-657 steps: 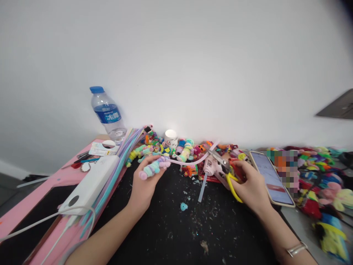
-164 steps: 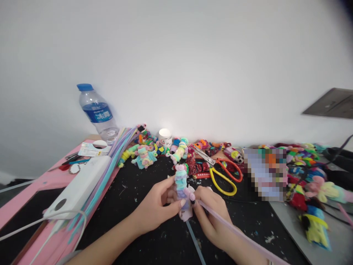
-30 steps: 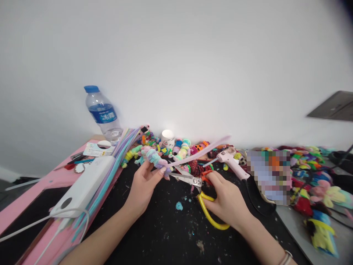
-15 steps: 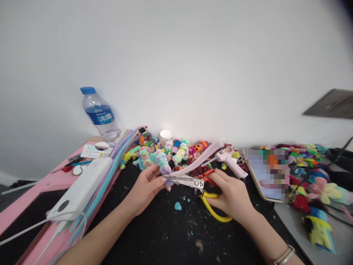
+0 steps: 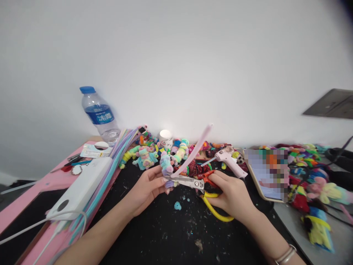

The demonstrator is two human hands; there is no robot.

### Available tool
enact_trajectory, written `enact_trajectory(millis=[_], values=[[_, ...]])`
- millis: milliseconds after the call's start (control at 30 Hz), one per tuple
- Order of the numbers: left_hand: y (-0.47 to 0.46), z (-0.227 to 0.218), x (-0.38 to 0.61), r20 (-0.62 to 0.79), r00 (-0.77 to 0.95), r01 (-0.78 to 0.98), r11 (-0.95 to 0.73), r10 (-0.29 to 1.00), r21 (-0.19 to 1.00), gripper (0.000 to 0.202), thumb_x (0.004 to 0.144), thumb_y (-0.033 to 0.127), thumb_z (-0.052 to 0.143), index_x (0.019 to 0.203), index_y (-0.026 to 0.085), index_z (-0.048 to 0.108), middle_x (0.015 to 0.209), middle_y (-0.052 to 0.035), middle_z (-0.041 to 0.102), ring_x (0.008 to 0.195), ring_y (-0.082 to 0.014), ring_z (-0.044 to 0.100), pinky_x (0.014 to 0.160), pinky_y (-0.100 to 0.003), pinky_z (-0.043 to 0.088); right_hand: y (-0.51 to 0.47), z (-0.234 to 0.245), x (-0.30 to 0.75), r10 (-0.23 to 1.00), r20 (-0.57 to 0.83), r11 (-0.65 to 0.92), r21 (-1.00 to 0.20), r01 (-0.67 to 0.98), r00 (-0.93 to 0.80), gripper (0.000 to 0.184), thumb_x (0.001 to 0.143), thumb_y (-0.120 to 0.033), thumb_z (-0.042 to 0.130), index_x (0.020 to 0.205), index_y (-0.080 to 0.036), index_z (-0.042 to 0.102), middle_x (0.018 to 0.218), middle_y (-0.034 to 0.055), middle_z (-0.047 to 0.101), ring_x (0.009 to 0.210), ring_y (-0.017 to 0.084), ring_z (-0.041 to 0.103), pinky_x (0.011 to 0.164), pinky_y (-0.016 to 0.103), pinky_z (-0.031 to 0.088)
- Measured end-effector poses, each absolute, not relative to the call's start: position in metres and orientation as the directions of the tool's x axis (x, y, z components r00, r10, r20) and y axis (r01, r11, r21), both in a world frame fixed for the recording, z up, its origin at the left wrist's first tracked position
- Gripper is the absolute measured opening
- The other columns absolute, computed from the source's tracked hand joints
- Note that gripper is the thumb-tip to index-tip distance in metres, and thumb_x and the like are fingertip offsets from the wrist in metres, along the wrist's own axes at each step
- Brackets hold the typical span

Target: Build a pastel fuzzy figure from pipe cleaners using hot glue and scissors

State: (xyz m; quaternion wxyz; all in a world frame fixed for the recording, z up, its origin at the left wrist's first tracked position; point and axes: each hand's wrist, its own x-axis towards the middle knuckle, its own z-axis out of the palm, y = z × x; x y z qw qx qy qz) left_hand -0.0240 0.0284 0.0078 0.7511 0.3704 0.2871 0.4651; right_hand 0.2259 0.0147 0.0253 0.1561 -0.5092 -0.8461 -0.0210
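Between the fingers of my left hand (image 5: 151,188) is a small pastel pipe-cleaner doll (image 5: 166,163), blue, pink and lilac. A long pink pipe cleaner (image 5: 193,151) sticks up and to the right from it. My right hand (image 5: 231,194) grips scissors (image 5: 196,184) with one orange and one yellow handle. The blades point left and lie against the doll, at the base of the pink strand. Whether the strand is between the blades I cannot tell. Part of the doll is hidden behind my left fingers and the blades.
Behind my hands are several fuzzy dolls (image 5: 145,157), a paper cup (image 5: 166,138) and a pink glue gun (image 5: 231,162). A phone (image 5: 265,180) leans at right. Pipe cleaners (image 5: 103,191), a white power bank-like box (image 5: 79,187) and a water bottle (image 5: 99,117) stand left. Blue fluff (image 5: 177,205) lies on the black mat.
The pink pipe cleaner has swung from a low slant to a steeper, straighter one. The doll has turned slightly to the right, and the scissor blades stay against it.
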Motion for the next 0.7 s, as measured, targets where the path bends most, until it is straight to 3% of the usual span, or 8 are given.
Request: enact_trajectory(millis=[300,700], values=[[0.0298,0.0047,-0.0233,-0.120,0.414,-0.478,0.328,0.902,0.815,0.019,0.077,0.017,0.066,0.096,0.017,0.066,0.081,-0.0022,0.060,0.066,-0.0089,0.055,0.058,-0.020,0.046,0.0148,0.0283,0.2235,0.866,0.208,0.480,-0.094,0.872,-0.455,0.020,0.069,-0.030,0.060,0.065,-0.020,0.043,0.065,-0.0019,0.052,0.059,0.013,0.050,0.053,0.023,0.028],[0.0297,0.0065,-0.0243,-0.176,0.402,-0.475,0.370,0.898,0.799,0.019,0.076,0.017,0.066,0.095,0.017,0.065,0.082,-0.0023,0.062,0.069,-0.0096,0.058,0.064,-0.022,0.050,0.0149,0.0252,0.2245,0.861,0.217,0.481,-0.050,0.875,-0.460,0.019,0.068,-0.027,0.056,0.062,-0.021,0.040,0.059,-0.0030,0.049,0.053,0.013,0.047,0.051,0.024,0.024]])
